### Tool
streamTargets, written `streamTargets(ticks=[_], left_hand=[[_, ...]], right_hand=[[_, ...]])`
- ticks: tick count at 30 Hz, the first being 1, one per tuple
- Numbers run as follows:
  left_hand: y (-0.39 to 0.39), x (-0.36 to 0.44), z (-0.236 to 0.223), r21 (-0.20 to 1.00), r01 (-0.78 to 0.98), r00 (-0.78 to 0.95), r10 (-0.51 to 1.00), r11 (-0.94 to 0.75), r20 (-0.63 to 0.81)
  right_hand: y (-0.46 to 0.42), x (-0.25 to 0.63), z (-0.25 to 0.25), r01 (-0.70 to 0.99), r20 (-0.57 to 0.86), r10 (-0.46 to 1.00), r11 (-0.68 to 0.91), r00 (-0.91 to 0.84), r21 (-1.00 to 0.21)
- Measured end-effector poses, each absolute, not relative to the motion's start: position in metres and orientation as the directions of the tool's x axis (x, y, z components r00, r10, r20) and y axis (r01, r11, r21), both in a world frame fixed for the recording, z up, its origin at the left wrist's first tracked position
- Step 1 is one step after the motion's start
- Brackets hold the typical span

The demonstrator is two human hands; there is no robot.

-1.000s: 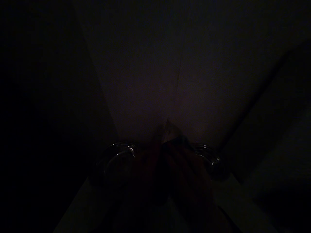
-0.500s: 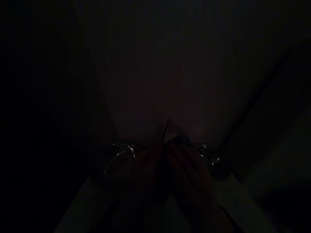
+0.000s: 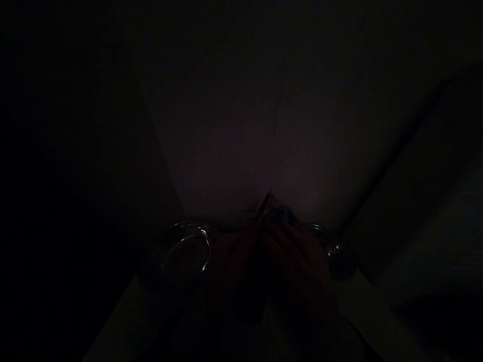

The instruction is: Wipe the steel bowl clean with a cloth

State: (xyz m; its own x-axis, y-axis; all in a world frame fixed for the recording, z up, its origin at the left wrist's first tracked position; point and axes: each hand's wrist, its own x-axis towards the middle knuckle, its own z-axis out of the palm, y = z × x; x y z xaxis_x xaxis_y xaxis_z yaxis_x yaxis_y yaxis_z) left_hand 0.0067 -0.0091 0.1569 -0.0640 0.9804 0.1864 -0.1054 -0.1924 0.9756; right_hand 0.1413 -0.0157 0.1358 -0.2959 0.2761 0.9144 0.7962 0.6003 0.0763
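thin pointed piece (image 3: 265,205) juts up between left hand (image 3: 231,254) and right hand (image 3: 302,256), finger grip too dark to tell; best steadied from both sides, slowly.

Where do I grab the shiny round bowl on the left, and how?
I'd probably pinch the far-left rim, coming from above and the left. The bowl looks round and open upward, so its edge should suit a pinch, and the left hand crowds its right side. It's too dark to see more.

Right of the round bowl (image 3: 181,257), my right hand (image 3: 300,259) partly hides a second bowl (image 3: 337,259); the pointed piece (image 3: 265,205) is unidentifiably dark.
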Motion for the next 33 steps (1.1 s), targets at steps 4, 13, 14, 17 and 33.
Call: streamTargets(ticks=[4, 13, 14, 17, 33], left_hand=[[-0.006, 0.01, 0.16, 0.979, -0.097, -0.043, 0.983, -0.18, 0.177], [-0.013, 0.01, 0.16, 0.982, -0.091, -0.049, 0.986, -0.164, 0.16], [-0.013, 0.009, 0.16, 0.983, -0.091, -0.049, 0.987, -0.16, 0.156], [-0.011, 0.009, 0.162, 0.984, -0.097, -0.052, 0.988, -0.151, 0.146], [-0.01, 0.009, 0.164, 0.983, -0.086, -0.047, 0.986, -0.161, 0.157]], right_hand=[[-0.021, 0.137, 0.136, 0.77, 0.902, 0.247, 0.624, -0.355, 0.133], [-0.012, 0.149, 0.14, 0.798, 0.899, 0.33, 0.602, -0.288, 0.035], [-0.011, 0.15, 0.14, 0.794, 0.891, 0.339, 0.607, -0.301, 0.037], [-0.013, 0.148, 0.138, 0.778, 0.894, 0.306, 0.625, -0.327, 0.07], [-0.016, 0.143, 0.133, 0.769, 0.904, 0.282, 0.635, -0.322, 0.076]])
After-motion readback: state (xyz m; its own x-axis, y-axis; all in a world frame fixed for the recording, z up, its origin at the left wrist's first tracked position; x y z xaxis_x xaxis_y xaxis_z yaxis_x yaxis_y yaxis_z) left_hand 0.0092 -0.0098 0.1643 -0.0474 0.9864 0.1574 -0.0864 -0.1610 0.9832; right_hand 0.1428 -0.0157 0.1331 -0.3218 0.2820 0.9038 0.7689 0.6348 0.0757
